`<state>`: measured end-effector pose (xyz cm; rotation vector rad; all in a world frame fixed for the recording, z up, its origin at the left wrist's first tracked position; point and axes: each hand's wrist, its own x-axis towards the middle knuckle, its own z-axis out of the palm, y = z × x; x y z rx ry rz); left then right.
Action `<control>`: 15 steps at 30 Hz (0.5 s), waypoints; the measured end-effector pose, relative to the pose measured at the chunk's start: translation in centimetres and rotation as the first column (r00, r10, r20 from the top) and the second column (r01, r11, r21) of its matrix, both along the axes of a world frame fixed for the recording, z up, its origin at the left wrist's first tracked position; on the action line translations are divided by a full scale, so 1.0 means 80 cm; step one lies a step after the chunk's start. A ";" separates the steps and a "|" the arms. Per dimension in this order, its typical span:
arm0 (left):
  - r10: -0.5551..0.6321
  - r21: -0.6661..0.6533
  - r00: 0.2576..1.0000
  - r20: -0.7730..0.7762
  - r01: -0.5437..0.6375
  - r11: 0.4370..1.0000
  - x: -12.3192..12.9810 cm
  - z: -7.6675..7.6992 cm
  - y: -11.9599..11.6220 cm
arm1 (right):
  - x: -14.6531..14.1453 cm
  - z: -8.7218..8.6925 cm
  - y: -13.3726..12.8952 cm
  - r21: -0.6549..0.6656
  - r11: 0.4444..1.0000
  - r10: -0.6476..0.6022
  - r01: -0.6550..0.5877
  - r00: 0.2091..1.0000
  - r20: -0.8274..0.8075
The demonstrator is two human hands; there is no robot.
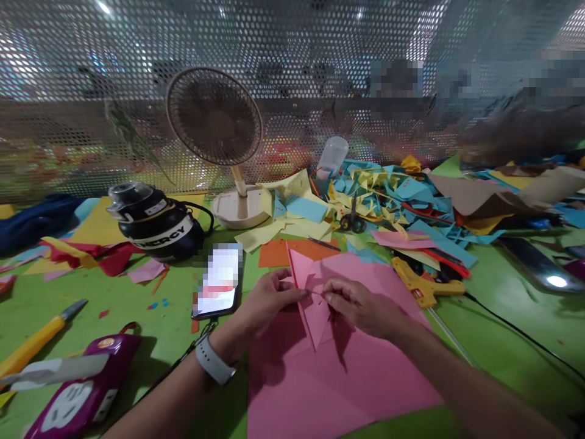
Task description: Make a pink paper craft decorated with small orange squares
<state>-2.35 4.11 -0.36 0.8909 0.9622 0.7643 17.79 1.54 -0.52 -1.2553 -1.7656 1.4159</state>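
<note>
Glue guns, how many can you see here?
1: the yellow glue gun, on the green table beside the large pink sheet, near the right hand. Others may be hidden under the paper scraps.

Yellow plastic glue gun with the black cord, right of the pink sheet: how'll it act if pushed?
Yellow plastic glue gun probably won't roll: angular, L-shaped body. Likely rigid, given its solid moulded-looking shell. The thin black cord trailing from it may drag or twist it.

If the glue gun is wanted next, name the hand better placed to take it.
Probably the right hand, though its fingers look busy: the glue gun lies nearer it. The left hand, farther away, holds folded paper.
</note>
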 end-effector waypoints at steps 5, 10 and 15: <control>-0.049 0.003 0.999 -0.012 0.049 0.999 -0.003 0.003 0.002 | 0.000 -0.001 0.001 -0.030 0.999 0.008 -0.010 0.997 -0.075; -0.054 -0.027 0.998 0.009 0.055 0.998 -0.001 0.007 0.001 | 0.000 0.001 0.000 -0.029 1.000 0.011 -0.013 0.998 -0.063; 0.011 -0.080 0.993 0.116 -0.002 0.997 0.000 0.008 -0.001 | 0.002 0.000 0.001 -0.006 0.999 -0.041 0.040 0.999 -0.026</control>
